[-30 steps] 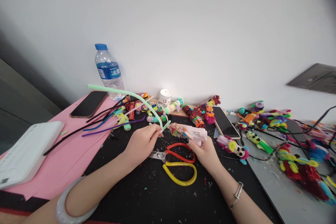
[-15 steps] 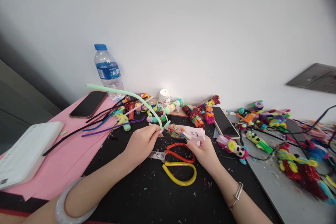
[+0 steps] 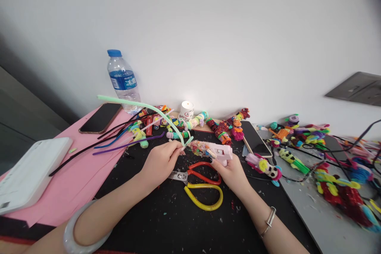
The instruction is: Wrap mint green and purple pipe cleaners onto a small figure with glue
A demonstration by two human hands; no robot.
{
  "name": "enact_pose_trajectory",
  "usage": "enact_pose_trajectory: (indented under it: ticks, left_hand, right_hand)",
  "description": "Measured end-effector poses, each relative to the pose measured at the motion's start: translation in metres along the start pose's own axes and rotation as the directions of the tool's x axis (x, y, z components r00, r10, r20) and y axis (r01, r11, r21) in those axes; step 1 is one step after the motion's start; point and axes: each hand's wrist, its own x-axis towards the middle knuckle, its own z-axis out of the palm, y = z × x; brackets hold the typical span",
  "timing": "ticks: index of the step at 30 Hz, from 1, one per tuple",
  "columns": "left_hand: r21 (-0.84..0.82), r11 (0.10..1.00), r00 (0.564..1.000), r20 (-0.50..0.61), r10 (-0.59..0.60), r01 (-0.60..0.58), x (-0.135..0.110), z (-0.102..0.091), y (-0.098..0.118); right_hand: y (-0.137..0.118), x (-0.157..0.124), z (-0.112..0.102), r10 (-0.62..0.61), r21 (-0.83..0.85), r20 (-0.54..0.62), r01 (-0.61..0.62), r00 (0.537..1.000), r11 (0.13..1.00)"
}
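My left hand (image 3: 162, 161) pinches the near end of a long pale green pipe cleaner (image 3: 139, 106) that arches up and away to the left. My right hand (image 3: 232, 172) grips a small pink glue gun (image 3: 222, 152), its nozzle pointing left at the pinched end. The nozzle end is crusted with coloured bits. Both hands hover just above red and yellow handled scissors (image 3: 200, 185) lying on the black mat (image 3: 166, 218).
Loose pipe cleaners (image 3: 119, 139), a phone (image 3: 100, 118) and a white box (image 3: 26, 174) lie on pink paper at left. A water bottle (image 3: 122, 79) and a lit candle (image 3: 187, 110) stand by the wall. Pipe-cleaner figures (image 3: 226, 127), another phone (image 3: 255, 139) and cables fill the right.
The glue gun has shifted slightly toward the pinched pipe cleaner end. Otherwise both hands stay in place.
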Motion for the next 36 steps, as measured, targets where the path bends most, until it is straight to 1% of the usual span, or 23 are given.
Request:
enact_pose_trajectory:
  ticks: [5,11,17,24,27,31,36]
  left_hand:
    - [-0.009,1.000,1.000,0.000,-0.001,0.001,-0.0002,0.0005,-0.0002]
    - [0.010,1.000,1.000,-0.003,0.009,-0.009,-0.0003,0.0000,-0.0004]
    - [-0.007,1.000,1.000,0.006,0.005,-0.005,-0.0004,-0.0006,-0.0001]
    - [-0.024,1.000,1.000,0.020,-0.008,0.009,-0.0002,-0.0006,-0.0008]
    - [-0.006,1.000,1.000,0.022,-0.007,0.008,0.0000,-0.0007,-0.0006]
    - [0.010,1.000,1.000,0.024,-0.007,0.007,0.0006,-0.0004,-0.0002]
    - [0.019,1.000,0.999,0.031,-0.016,0.016,-0.0005,0.0000,-0.0001]
  right_hand:
    - [0.0000,0.0001,0.0004,0.011,-0.014,-0.026,-0.012,1.000,1.000]
    - [0.0033,0.0010,0.0004,-0.012,-0.034,-0.067,0.010,0.998,0.999]
    - [0.0021,0.0015,0.0001,0.028,-0.025,-0.094,-0.030,0.995,0.999]
    - [0.0052,0.0010,-0.0001,0.027,-0.052,-0.161,-0.036,0.987,0.998]
    - [0.0049,0.0001,0.0003,0.011,-0.027,-0.136,-0.015,0.991,1.000]
    - [0.0021,-0.0010,0.0011,-0.030,0.009,-0.054,0.031,0.998,0.999]
    - [0.0008,-0.0009,0.0012,-0.033,0.029,-0.016,0.034,0.999,0.999]
